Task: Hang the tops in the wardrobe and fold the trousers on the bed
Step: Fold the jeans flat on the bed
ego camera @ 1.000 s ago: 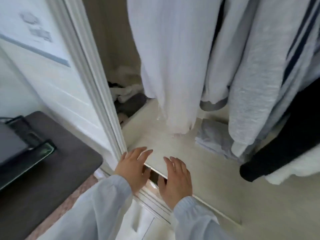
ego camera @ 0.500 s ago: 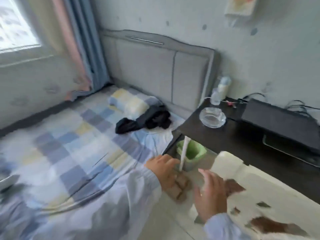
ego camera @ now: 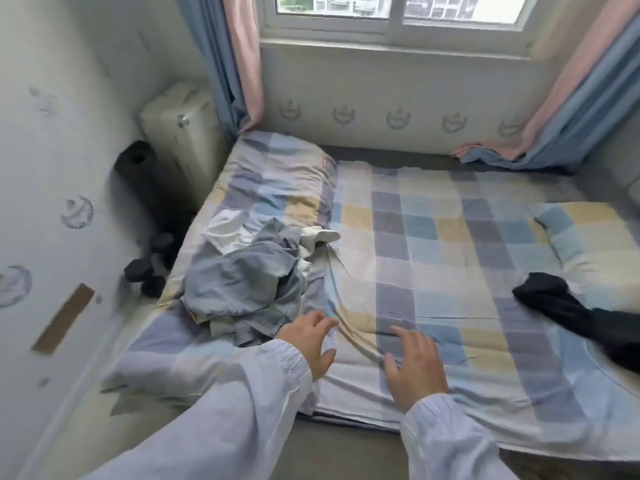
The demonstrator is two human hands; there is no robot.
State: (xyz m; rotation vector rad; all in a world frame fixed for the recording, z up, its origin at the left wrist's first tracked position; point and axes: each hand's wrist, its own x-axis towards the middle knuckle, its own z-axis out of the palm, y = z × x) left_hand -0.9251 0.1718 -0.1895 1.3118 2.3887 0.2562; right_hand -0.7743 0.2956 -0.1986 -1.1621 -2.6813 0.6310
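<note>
My left hand hangs over the near edge of the bed, fingers loosely spread and holding nothing, its fingertips close to the checked sheet. My right hand is beside it, also spread and empty, palm down just above the sheet; I cannot tell whether either hand touches the cloth. Both wrists come out of pale sleeves.

Just beyond my left hand lies a crumpled grey garment in a heap near the bed's left side, with a bit of white cloth poking from its far edge. Whether the heap is trousers or a top I cannot tell. Well off to the right, a black garment sprawls across the sheet, just short of a checked pillow.

Left of the bed, on the floor, sit dark dumbbells, and behind them a black roll stands against a white radiator.

Farther back, a folded checked quilt lies at the bed's far left corner. Behind it, pink and blue curtains flank the window.
</note>
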